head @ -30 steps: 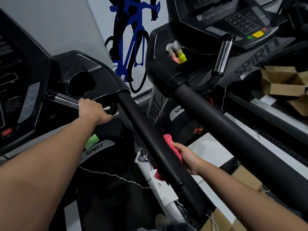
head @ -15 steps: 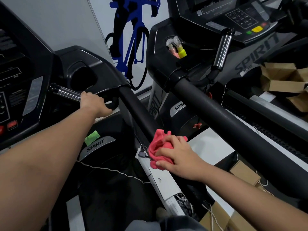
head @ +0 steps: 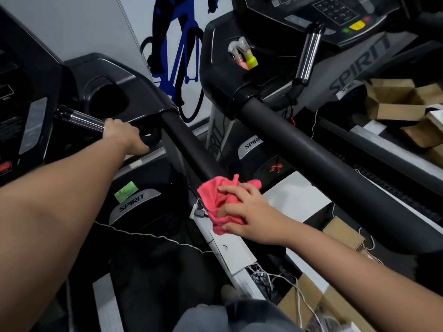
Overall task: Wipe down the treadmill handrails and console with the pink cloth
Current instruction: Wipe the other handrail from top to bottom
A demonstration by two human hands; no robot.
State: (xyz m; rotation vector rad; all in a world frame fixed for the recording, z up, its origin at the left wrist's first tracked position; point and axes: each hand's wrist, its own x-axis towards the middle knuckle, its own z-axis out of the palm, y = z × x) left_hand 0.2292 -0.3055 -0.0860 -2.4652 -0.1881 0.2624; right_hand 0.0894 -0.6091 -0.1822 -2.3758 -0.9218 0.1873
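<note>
Right hand (head: 250, 213) with fingers curled into pink cloth (head: 214, 196) atop black handrail (head: 184, 144); left hand (head: 122, 135) closed around chrome grip bar (head: 80, 119).

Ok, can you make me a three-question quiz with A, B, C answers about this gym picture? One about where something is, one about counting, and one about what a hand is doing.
1. Where is the crumpled pink cloth?
A) in a bucket
B) on the black padded handrail
C) hanging from the ceiling

2. How many spray bottles sit in the neighbouring treadmill's cup holder?
A) two
B) five
C) none

3. What is the left hand doing?
A) waving in the air
B) pressing buttons
C) gripping the shiny metal grip bar

Answers:
1 B, the right hand holds it against the rail.
2 A, one is pink-topped and one yellow-topped.
3 C, its fingers curl round the bar.
</note>
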